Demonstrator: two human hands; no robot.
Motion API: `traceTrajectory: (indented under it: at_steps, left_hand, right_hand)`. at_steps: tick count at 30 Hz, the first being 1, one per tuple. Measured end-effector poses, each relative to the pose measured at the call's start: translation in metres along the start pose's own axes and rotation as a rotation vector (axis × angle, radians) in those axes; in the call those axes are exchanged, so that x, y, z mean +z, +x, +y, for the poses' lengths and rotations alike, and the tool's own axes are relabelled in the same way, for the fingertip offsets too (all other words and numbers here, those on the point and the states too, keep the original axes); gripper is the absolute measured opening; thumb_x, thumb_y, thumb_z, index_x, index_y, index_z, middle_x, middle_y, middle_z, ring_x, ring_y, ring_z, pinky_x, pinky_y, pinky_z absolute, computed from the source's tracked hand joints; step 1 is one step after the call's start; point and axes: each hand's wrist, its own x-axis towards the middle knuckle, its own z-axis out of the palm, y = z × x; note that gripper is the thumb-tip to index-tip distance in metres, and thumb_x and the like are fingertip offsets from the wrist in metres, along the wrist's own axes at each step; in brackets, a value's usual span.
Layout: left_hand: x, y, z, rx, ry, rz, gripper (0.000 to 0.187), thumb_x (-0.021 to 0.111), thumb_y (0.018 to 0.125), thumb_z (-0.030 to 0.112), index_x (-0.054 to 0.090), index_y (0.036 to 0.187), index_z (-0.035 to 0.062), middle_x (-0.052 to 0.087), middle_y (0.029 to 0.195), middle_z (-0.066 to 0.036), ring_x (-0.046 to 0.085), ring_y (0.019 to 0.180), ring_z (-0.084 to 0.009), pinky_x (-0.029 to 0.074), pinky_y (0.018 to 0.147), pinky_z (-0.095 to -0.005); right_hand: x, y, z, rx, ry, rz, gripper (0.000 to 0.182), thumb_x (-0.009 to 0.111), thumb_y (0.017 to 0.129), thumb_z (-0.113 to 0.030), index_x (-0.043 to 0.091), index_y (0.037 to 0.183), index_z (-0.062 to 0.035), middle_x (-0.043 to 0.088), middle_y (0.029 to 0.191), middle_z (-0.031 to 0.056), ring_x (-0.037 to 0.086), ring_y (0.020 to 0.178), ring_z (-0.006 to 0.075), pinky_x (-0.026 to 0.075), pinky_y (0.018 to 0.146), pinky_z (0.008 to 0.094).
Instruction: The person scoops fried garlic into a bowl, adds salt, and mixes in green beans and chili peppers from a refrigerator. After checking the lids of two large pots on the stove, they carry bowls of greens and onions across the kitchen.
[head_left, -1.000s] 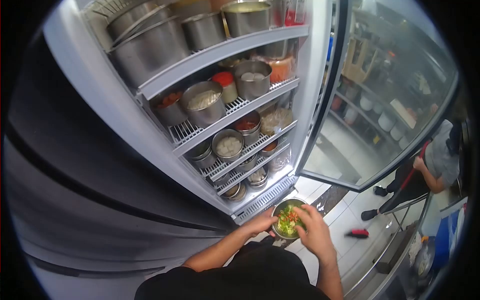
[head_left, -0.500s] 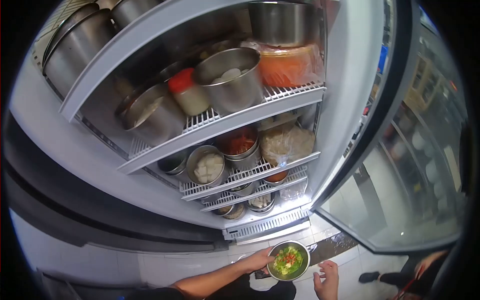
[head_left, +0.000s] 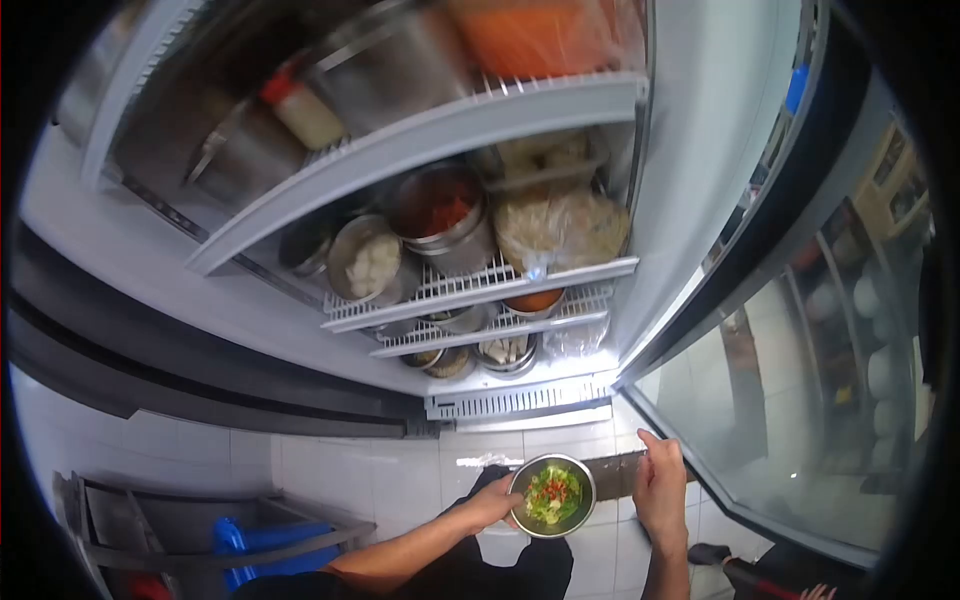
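My left hand (head_left: pixel 492 503) grips the left rim of a round metal bowl (head_left: pixel 590 493), its thumb over the edge. Chopped green vegetables with red bits (head_left: pixel 552 494) lie in the bowl, held low before my body. My right hand (head_left: pixel 660 485) is raised to the right of the bowl, apart from it, fingers loosely bent with nothing in them. It is nearest the lower edge of the open glass door (head_left: pixel 740 500). In front stands a refrigerator with wire shelves (head_left: pixel 470 287), holding a pot of white chunks (head_left: pixel 372 265) and a pot of red shreds (head_left: pixel 448 213).
A plastic bag of pale food (head_left: pixel 560 230) sits on the middle shelf. Low at left is a dark rack (head_left: pixel 120 545) with a blue plastic item (head_left: pixel 265 550). Another person's shoe (head_left: pixel 708 553) and hand (head_left: pixel 815 592) show behind the door at lower right.
The view has tipped lower, so the shelves sit higher in it. My right hand has risen forward, closer to the glass door's edge. My left hand still holds the bowl.
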Motion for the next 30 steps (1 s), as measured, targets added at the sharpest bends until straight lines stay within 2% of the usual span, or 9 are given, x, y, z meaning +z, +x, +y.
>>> traceTrajectory:
  at_steps: [3,4,7,8,13,17,21,24,30]
  left_hand:
    - [-0.004,0.013,-0.018,0.005,-0.052,0.024,0.056,0.05,0.094,0.008,0.038,0.148,0.0052,0.062,0.119,-0.01,0.067,0.093,-0.0161,0.061,0.068,-0.0296]
    - [-0.009,0.02,-0.028,-0.034,-0.069,0.046,0.054,0.05,0.095,0.008,0.039,0.147,0.0047,0.062,0.119,-0.011,0.068,0.092,-0.0158,0.061,0.067,-0.0286]
    - [-0.019,0.038,-0.056,-0.043,-0.089,0.112,0.051,0.05,0.095,0.009,0.04,0.145,0.0044,0.063,0.119,-0.01,0.068,0.092,-0.0158,0.061,0.065,-0.0285]
    - [-0.022,0.042,-0.062,-0.046,-0.094,0.127,0.049,0.051,0.096,0.01,0.042,0.144,0.0047,0.063,0.118,-0.01,0.069,0.092,-0.0161,0.061,0.064,-0.0288]
    - [-0.049,0.046,-0.078,-0.063,-0.175,0.164,0.052,0.052,0.095,0.011,0.04,0.146,0.0062,0.063,0.12,-0.01,0.069,0.096,-0.0164,0.061,0.064,-0.0287]
    - [-0.067,0.037,-0.066,-0.029,-0.247,0.111,0.055,0.053,0.094,0.011,0.038,0.148,0.008,0.061,0.126,-0.01,0.067,0.099,-0.0161,0.061,0.067,-0.0283]
    - [-0.084,0.042,-0.087,0.018,-0.296,0.21,0.06,0.05,0.095,0.003,0.034,0.152,0.0106,0.063,0.123,-0.007,0.067,0.098,-0.0148,0.061,0.067,-0.0294]
    - [-0.102,0.044,-0.115,-0.079,-0.259,0.248,0.057,0.048,0.096,0.001,0.037,0.151,0.0103,0.064,0.119,-0.007,0.068,0.093,-0.0149,0.061,0.067,-0.0299]
    - [-0.121,0.036,-0.145,-0.161,-0.215,0.32,0.052,0.048,0.096,0.001,0.042,0.147,0.0085,0.066,0.116,-0.008,0.069,0.087,-0.0161,0.061,0.066,-0.0291]
  right_hand:
    - [0.037,-0.006,0.04,-0.028,0.061,-0.003,0.05,0.053,0.087,0.008,0.054,0.136,-0.0032,0.05,0.12,0.0254,0.057,0.111,0.0421,0.051,0.091,0.0469]
    - [0.053,-0.009,0.06,0.004,-0.025,-0.069,0.056,0.06,0.086,0.008,0.051,0.14,-0.0036,0.049,0.128,0.0216,0.062,0.101,0.034,0.053,0.088,0.0379]
    - [0.09,-0.018,0.08,-0.119,-0.147,-0.043,0.053,0.063,0.085,0.006,0.053,0.136,-0.0028,0.05,0.13,0.0217,0.061,0.102,0.0373,0.054,0.086,0.0394]
    - [0.103,-0.019,0.082,-0.078,-0.106,-0.077,0.052,0.064,0.084,0.005,0.054,0.135,-0.0025,0.05,0.129,0.0217,0.061,0.103,0.0376,0.054,0.085,0.0397]
    - [0.138,0.002,0.055,-0.037,-0.022,-0.214,0.046,0.069,0.082,-0.001,0.06,0.127,-0.0037,0.056,0.122,0.0202,0.06,0.11,0.04,0.052,0.09,0.0451]
    - [0.147,0.022,0.029,-0.156,-0.102,-0.181,0.042,0.066,0.085,-0.005,0.062,0.126,-0.0056,0.058,0.118,0.0192,0.061,0.107,0.0388,0.052,0.088,0.0461]
    - [0.169,0.037,0.019,-0.163,-0.113,-0.218,0.038,0.064,0.084,-0.003,0.065,0.121,-0.0046,0.061,0.112,0.0202,0.061,0.102,0.0402,0.052,0.088,0.0467]
    - [0.183,0.034,0.018,-0.048,-0.11,-0.293,0.038,0.065,0.084,-0.006,0.064,0.122,-0.0052,0.062,0.115,0.0201,0.061,0.106,0.04,0.051,0.091,0.0472]
    - [0.243,0.01,0.033,-0.059,-0.012,-0.265,0.041,0.068,0.087,-0.01,0.06,0.127,-0.0061,0.063,0.112,0.0168,0.062,0.106,0.0381,0.052,0.089,0.0455]
